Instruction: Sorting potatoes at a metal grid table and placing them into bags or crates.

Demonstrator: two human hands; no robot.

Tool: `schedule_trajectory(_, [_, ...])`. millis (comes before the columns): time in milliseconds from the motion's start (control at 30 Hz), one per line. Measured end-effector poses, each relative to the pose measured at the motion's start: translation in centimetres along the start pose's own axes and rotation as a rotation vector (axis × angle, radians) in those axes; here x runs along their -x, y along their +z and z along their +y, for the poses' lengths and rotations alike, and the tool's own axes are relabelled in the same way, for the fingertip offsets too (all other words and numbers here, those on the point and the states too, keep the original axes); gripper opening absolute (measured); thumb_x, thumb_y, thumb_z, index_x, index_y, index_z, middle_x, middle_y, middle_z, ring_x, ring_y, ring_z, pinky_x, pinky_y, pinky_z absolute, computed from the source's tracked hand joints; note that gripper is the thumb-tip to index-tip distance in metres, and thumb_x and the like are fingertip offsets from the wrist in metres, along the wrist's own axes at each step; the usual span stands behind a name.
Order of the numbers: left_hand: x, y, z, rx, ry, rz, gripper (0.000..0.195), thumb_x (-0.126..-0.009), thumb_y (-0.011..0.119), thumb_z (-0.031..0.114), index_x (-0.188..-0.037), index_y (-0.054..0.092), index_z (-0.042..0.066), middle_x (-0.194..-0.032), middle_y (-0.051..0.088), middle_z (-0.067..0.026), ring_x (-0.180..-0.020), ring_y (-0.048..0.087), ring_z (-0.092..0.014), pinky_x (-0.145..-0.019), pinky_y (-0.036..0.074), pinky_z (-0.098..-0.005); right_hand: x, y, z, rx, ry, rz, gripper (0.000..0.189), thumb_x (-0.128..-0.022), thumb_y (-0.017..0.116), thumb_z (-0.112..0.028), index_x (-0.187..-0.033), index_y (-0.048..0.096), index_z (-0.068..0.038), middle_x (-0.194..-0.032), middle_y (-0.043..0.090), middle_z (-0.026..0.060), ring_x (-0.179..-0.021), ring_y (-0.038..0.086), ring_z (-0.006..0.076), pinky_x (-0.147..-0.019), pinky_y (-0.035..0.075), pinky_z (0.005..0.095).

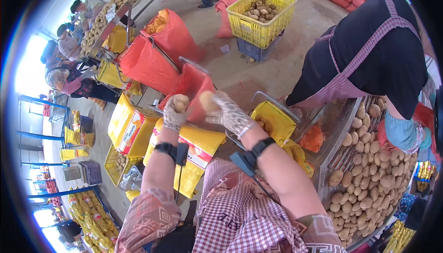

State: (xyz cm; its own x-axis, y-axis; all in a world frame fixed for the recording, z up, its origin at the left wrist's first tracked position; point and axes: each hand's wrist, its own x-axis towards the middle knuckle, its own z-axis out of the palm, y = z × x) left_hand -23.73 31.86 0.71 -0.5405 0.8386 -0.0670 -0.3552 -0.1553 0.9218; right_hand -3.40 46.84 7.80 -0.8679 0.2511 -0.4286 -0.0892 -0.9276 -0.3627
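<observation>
My left hand (174,112), in a patterned glove, is closed around a potato (181,103). A second potato (208,101), blurred, lies against the fingers of my right hand (230,112), which wears a matching glove. Both hands are raised above an open red mesh sack (188,86) hung on a metal frame (194,65). Right of it, a yellow sack (275,116) on a hooked frame has potatoes inside. Below my left hand a yellow printed sack (204,137) drapes toward my checked apron (238,215).
At right a sorting table (353,178) carries many potatoes, and a co-worker (360,45) bends over it. Ahead, a yellow crate (261,28) of potatoes rests on a blue crate (256,48). Filled red sacks (176,35) stand ahead left; other people (74,76) work beyond.
</observation>
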Motion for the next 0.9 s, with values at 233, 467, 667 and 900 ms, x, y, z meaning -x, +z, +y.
schedule_trajectory(233, [-3.5,-8.6,-3.2,0.282,-0.438,0.525,0.041,-0.093,0.047,0.042,-0.122,0.048,0.014,-0.131,0.044,-0.0088,-0.125,0.036,-0.030,-0.100,0.029,-0.0541,7.2,-8.1,2.8,0.934,-0.142,0.109,0.035,-0.096,0.056,-0.029,-0.119,0.060,-0.003,-0.117,0.064,0.0128,-0.108,0.061,0.0268,-0.094,0.049,0.0378])
schedule_trajectory(467, [-1.2,8.6,-7.0,0.233,-0.593,0.187,0.025,-0.096,0.050,0.030,-0.098,0.064,0.009,-0.090,0.067,-0.0031,-0.077,0.062,-0.018,-0.067,0.047,-0.0345,34.6,-14.6,6.2,1.608,-0.672,0.632,0.021,-0.085,0.058,-0.017,-0.102,0.064,-0.005,-0.105,0.063,0.0140,-0.098,0.061,0.0316,-0.084,0.050,0.0416])
schedule_trajectory(667, [8.1,34.3,-6.9,-0.957,0.387,-1.120,0.025,-0.085,0.059,0.016,-0.108,0.063,0.007,-0.104,0.066,-0.0128,-0.096,0.063,-0.030,-0.084,0.052,-0.0397,47.6,-15.6,12.1,1.565,-0.128,1.478,0.030,-0.092,0.051,-0.029,-0.107,0.065,-0.007,-0.100,0.068,0.0157,-0.096,0.064,0.0310,-0.084,0.050,0.0421])
schedule_trajectory(900, [14.4,51.3,-11.2,-1.471,0.584,-1.569,0.046,-0.083,0.063,0.019,-0.127,0.056,0.009,-0.132,0.053,-0.0184,-0.123,0.050,-0.032,-0.100,0.045,-0.0415,52.8,-16.6,16.1,1.306,-0.027,1.561,0.035,-0.087,0.061,-0.026,-0.115,0.064,-0.005,-0.106,0.067,0.0158,-0.091,0.066,0.0305,-0.079,0.053,0.0410])
